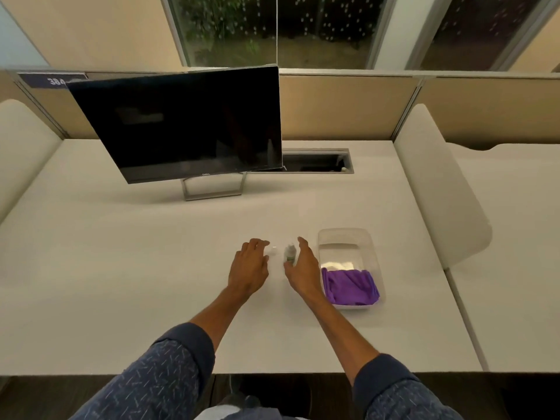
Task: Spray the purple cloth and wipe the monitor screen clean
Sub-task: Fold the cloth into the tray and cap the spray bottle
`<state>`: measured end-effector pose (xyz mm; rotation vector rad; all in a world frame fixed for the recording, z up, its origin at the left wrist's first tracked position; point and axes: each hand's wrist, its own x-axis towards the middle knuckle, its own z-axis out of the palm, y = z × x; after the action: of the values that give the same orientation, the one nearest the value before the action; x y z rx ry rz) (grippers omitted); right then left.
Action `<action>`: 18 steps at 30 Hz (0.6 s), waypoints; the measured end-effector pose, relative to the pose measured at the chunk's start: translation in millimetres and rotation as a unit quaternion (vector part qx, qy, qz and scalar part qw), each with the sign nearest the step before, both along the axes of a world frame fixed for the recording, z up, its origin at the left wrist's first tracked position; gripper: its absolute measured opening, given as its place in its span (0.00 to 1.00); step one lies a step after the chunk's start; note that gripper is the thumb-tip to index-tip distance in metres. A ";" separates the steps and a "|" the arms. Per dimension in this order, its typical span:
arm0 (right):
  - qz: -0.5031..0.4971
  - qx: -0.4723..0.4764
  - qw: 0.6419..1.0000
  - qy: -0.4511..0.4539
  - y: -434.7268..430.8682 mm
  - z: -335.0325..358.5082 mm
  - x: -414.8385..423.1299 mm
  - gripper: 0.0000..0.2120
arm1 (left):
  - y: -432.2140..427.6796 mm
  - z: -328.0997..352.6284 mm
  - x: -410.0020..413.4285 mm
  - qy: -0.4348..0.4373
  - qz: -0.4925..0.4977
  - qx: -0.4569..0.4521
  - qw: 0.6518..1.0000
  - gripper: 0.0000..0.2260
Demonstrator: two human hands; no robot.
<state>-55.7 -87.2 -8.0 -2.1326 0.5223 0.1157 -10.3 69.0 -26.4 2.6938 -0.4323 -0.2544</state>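
Observation:
A black monitor (188, 122) stands tilted on a silver stand at the back left of the white desk (121, 268). The purple cloth (350, 286) lies crumpled in the near end of a clear plastic tray (342, 236). A small clear spray bottle (290, 253) stands upright on the desk just left of the tray. My right hand (303, 265) is open and curved around the bottle's right side, close to it; contact is unclear. Left of the bottle, my left hand (250, 266) hovers palm down over the desk, fingers apart, holding nothing.
A rectangular cable opening (318, 161) is cut into the desk behind the monitor's right edge. White rounded dividers (436, 189) rise at both sides of the desk, and beige partition panels run along the back under a window.

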 end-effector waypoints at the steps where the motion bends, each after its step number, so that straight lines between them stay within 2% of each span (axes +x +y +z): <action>1: -0.010 0.001 1.000 -0.001 1.8 -3.8 2.0 0.33 | -3.6 -2.7 5.4 0.003 -0.006 -0.001 1.000 0.19; 9: -0.038 -0.022 0.998 -0.054 7.5 -23.2 5.6 0.15 | -18.8 -24.1 29.7 0.021 -0.055 0.010 0.998 0.17; 18: -0.032 -0.009 0.998 -0.060 6.9 -17.5 9.6 0.13 | -11.0 -33.0 38.7 -0.001 -0.027 -0.076 0.997 0.08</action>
<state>-46.1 -80.3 -25.6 -2.1237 0.5204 -0.0536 28.4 58.0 -59.4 2.5362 -0.5043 -0.2234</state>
